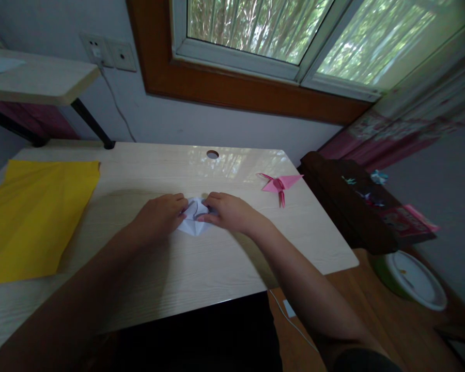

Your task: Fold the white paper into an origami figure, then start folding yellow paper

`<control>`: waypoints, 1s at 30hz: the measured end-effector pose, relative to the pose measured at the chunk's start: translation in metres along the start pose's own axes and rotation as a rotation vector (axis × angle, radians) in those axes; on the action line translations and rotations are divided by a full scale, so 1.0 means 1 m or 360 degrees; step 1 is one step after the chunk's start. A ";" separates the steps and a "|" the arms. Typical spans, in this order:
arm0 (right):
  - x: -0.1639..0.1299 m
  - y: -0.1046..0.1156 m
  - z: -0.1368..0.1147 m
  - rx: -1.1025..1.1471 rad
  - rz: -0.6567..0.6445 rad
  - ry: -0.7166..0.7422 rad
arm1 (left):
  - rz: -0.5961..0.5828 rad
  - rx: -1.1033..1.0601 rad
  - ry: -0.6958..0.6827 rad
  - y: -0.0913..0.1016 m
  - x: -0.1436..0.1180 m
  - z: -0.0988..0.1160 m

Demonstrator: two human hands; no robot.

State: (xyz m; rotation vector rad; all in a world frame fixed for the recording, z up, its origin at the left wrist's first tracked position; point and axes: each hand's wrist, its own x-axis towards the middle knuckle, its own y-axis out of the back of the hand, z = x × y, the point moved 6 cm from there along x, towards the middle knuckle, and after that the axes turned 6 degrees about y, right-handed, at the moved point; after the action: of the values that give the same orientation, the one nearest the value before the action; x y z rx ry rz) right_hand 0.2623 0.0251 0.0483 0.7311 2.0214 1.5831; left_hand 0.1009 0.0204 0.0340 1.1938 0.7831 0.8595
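Observation:
A small piece of folded white paper lies on the pale wooden desk between my two hands, with creases and a dark line on it. On its left edge, my left hand is closed with the fingers pinching the paper. My right hand pinches the opposite side, thumb and fingers bent over the edge. The fingers cover both sides of the paper, so its full outline is hidden. To the right of my right hand rests a pink folded paper crane.
A large yellow sheet covers the desk's left part. Behind it stands a raised shelf on black legs. The desk has a round cable hole near the wall. Right of it are a dark cabinet and a bin.

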 end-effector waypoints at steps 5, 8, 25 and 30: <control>0.004 -0.006 0.005 0.0045 0.0031 -0.0022 | -0.0030 -0.0198 -0.0068 0.001 0.003 -0.003; 0.007 -0.009 0.007 -0.0005 0.0026 -0.0078 | -0.0100 -0.0314 -0.0110 0.002 0.002 0.000; 0.005 -0.008 -0.005 -0.0275 -0.0084 -0.0209 | -0.0032 0.0066 0.0182 0.003 -0.003 0.013; -0.004 -0.004 -0.004 -0.0316 -0.0040 -0.0163 | -0.0019 0.0055 0.0176 0.004 -0.007 0.006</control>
State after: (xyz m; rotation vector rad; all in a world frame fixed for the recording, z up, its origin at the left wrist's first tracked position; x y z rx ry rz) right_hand 0.2619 0.0190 0.0452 0.6931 1.7645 1.6674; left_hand 0.1022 0.0123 0.0390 1.1784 0.8971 0.9116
